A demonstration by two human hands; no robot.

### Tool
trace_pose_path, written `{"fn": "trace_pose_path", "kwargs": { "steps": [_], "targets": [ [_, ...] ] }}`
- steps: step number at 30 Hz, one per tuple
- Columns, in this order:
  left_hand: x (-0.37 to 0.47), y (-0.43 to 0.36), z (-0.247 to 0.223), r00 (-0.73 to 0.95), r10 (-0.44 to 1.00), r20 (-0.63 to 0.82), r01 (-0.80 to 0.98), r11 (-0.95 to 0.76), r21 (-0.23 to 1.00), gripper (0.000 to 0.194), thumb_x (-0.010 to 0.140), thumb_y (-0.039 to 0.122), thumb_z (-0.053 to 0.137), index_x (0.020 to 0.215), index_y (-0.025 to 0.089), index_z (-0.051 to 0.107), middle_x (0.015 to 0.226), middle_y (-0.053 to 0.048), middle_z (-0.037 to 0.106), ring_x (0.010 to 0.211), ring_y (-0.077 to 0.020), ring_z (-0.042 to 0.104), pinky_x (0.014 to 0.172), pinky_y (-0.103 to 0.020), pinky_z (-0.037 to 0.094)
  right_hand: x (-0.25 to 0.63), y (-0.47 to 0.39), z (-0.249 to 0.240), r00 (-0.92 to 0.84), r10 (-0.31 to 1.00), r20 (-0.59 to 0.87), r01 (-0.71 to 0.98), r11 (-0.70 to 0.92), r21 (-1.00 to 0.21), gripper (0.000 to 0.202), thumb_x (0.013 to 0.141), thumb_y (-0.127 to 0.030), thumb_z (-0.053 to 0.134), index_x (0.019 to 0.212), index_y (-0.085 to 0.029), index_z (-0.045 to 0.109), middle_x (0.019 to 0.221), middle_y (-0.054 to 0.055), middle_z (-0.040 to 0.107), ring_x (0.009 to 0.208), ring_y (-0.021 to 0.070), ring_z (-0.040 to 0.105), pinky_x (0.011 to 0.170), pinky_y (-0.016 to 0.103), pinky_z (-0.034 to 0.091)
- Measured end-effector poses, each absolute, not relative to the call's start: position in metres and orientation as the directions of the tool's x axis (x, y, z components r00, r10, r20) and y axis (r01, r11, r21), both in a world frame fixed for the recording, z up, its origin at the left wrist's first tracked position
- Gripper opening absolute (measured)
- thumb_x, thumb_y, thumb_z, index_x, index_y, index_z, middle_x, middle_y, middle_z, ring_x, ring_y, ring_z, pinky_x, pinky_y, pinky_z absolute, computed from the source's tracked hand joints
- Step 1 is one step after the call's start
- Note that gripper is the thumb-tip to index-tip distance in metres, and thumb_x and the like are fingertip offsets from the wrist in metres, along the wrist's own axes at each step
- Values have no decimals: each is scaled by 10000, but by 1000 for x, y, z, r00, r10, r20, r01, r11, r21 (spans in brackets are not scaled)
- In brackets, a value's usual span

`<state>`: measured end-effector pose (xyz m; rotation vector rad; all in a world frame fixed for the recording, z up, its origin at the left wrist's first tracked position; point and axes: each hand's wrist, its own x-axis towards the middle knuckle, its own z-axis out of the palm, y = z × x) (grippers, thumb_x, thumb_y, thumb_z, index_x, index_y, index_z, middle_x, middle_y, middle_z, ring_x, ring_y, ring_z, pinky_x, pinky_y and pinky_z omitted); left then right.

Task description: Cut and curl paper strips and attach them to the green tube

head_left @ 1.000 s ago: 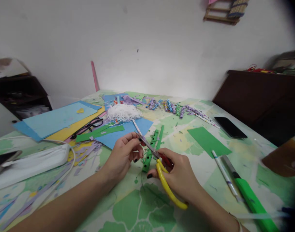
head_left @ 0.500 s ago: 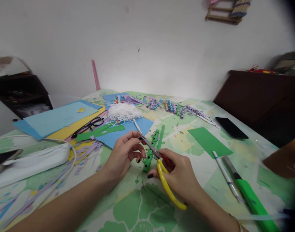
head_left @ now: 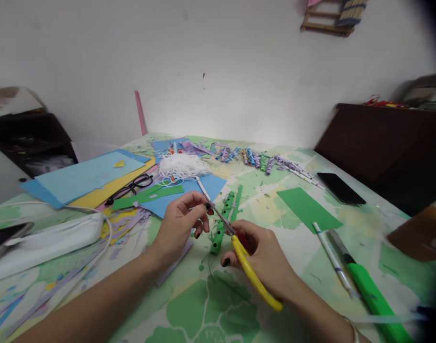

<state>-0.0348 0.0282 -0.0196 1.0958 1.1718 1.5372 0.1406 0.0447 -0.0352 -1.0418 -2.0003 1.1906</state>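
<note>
My right hand [head_left: 262,252] grips the scissors [head_left: 252,271], which have one yellow handle and one red one. Their blades point up and left, over a green paper roll with black dots [head_left: 223,221] on the table. My left hand [head_left: 184,221] is at the blade tips, thumb and index finger pinched together there; what they hold, if anything, is too small to make out. A narrow green strip [head_left: 236,202] lies just right of the roll. Partly under my left wrist is a purple strip [head_left: 174,269].
White string [head_left: 184,166], glasses [head_left: 132,186] and paper sheets [head_left: 85,174] lie left and behind. Curled paper pieces [head_left: 252,157] line the back. A green sheet [head_left: 307,207], phone [head_left: 341,188], marked white stick [head_left: 332,261] and green-handled cutter [head_left: 373,293] are at right.
The scissor handles have swung slightly right and down, and the blades look closer together. My left hand has shifted a little left, with more of the purple strip showing beside it.
</note>
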Motion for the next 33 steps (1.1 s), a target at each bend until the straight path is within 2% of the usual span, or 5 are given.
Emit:
{"fn": "trace_pose_path", "kwargs": {
  "steps": [5,11,26,33],
  "targets": [
    [-29,27,-21,-229,973,10,-322,-86,943,74,679,89,571,696,161,575,562,51,564,410,-47,482,389,-164,302,141,44,-36,-534,844,52,312,254,-915,229,636,-267,725,814,-186,607,592,-59,389,561,91,322,485,217,275],
    [-25,23,-20,-241,970,-28,-428,-81,900,47,679,137,608,689,170,576,597,34,607,412,-44,482,413,-168,312,140,43,-37,-527,849,34,291,218,-931,232,626,-271,736,786,-185,591,595,-55,409,567,95,349,494,220,299],
    [-21,21,-18,-228,972,-47,-456,-64,888,61,664,143,621,694,166,574,623,24,615,409,-48,495,412,-171,311,137,43,-40,-487,871,65,241,206,-948,331,576,-270,793,836,-179,609,581,-70,344,553,87,284,465,214,253],
    [-22,21,-17,-231,972,-51,-450,-60,891,61,654,144,618,691,165,574,618,27,614,407,-46,499,413,-172,311,138,43,-38,-482,875,55,239,191,-952,326,581,-267,785,855,-174,634,564,-72,328,545,87,286,460,207,280]
  ]
}}
